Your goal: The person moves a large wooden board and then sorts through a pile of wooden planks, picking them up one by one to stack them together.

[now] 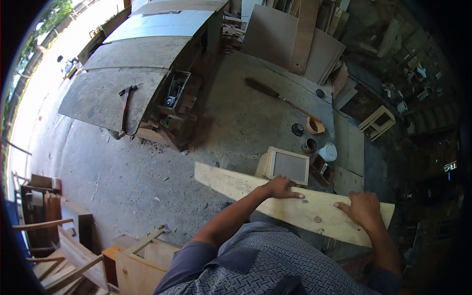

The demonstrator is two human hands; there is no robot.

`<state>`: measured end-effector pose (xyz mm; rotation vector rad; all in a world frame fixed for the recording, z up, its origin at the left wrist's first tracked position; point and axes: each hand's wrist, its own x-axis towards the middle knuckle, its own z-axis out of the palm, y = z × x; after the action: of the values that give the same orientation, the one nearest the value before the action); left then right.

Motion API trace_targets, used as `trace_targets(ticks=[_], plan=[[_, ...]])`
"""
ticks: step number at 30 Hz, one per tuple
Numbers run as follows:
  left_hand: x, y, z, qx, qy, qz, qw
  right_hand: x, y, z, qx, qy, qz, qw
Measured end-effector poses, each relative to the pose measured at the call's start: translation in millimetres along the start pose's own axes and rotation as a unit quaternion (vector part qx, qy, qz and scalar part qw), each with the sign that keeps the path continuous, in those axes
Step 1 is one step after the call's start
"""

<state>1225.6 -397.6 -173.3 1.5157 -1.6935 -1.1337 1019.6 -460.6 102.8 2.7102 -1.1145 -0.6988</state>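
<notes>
Pale wood crosses in front of the person's body: one long board (314, 210), with anything supporting it from below hidden. The left hand (285, 189) grips its far edge near the middle and the right hand (363, 209) grips nearer the right end, both thumbs on the upper face. Steadying or positioning the board seems the step in hand; shifting it would call for both hands moving together, its far edge kept clear of the framed panel (290, 168) just beyond.

Left hand (282, 188), right hand (366, 208) apart, both gripping; thumbs (296, 195) pointing inward, forearms (235, 210) extended.
</notes>
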Motion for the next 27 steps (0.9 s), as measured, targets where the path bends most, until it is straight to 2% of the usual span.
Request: trace_targets(ticks=[2,4,5,6,7,9,10,12,13,14,15,16,18,20,21,23,24,26,27], plan=[[16.8,8.3,-35.8,0.058,0.012,0.004,0.998,27.6,4.1,-11.6,-0.011,0.012,-0.004,1.000],[36.3,-2.3,-59.1,0.093,0.089,0.048,0.991,60.2,11.2,-20.3,-0.011,0.019,0.027,0.999],[42.8,-10.3,-74.1,0.040,0.144,0.080,0.986,79.3,17.1,-22.3,0.003,0.019,0.036,0.999],[41.5,-12.2,-93.6,0.057,0.215,0.110,0.969,99.7,24.9,-20.0,0.005,0.017,0.028,0.999],[30.7,-4.9,-124.5,0.082,0.231,0.099,0.964,120.4,34.1,-14.3,0.015,0.022,0.036,0.999],[10.2,-25.2,-175.6,0.112,0.334,0.095,0.931,167.3,48.6,-10.3,0.037,0.017,0.061,0.997],[-2.9,-43.0,-200.3,0.135,0.383,0.053,0.912,193.6,54.1,-11.9,0.043,0.017,0.053,0.998],[-37.8,-81.0,-264.6,0.220,0.462,-0.020,0.859,249.0,68.3,-11.6,0.108,-0.069,0.109,0.986],[-57.2,-91.9,-300.9,0.223,0.496,-0.048,0.838,282.1,90.8,17.7,0.093,-0.016,0.081,0.992],[-74.5,-118.5,-325.2,0.231,0.563,-0.070,0.791,309.2,100.8,31.8,0.096,-0.019,0.071,0.993],[-88.2,-107.4,-350.8,0.252,0.594,-0.115,0.755,339.9,109.2,38.8,0.078,-0.022,0.059,0.995],[-104.1,-144.9,-368.7,0.287,0.627,-0.174,0.703,372.5,114.2,38.4,0.061,-0.023,0.048,0.997],[-116.5,-156.1,-404.0,0.322,0.571,-0.318,0.685,425.2,114.4,36.0,0.068,-0.040,0.025,0.997],[-118.2,-186.8,-432.3,0.342,0.520,-0.399,0.673,482.3,115.3,45.4,0.092,-0.037,0.005,0.995],[-116.0,-198.3,-446.9,0.345,0.518,-0.401,0.672,505.6,110.5,41.9,0.105,-0.059,0.001,0.993],[-104.9,-220.2,-471.5,0.290,0.470,-0.505,0.663,555.9,96.9,39.9,0.113,-0.082,-0.006,0.990],[-96.9,-228.7,-481.2,0.288,0.468,-0.507,0.663,578.6,94.1,42.6,0.118,-0.105,-0.009,0.987],[-86.6,-242.7,-502.4,0.227,0.406,-0.624,0.628,622.0,86.3,58.3,0.126,-0.101,-0.027,0.986],[-84.4,-251.9,-509.2,0.221,0.369,-0.649,0.627,643.2,79.7,66.1,0.135,-0.094,-0.044,0.985]])
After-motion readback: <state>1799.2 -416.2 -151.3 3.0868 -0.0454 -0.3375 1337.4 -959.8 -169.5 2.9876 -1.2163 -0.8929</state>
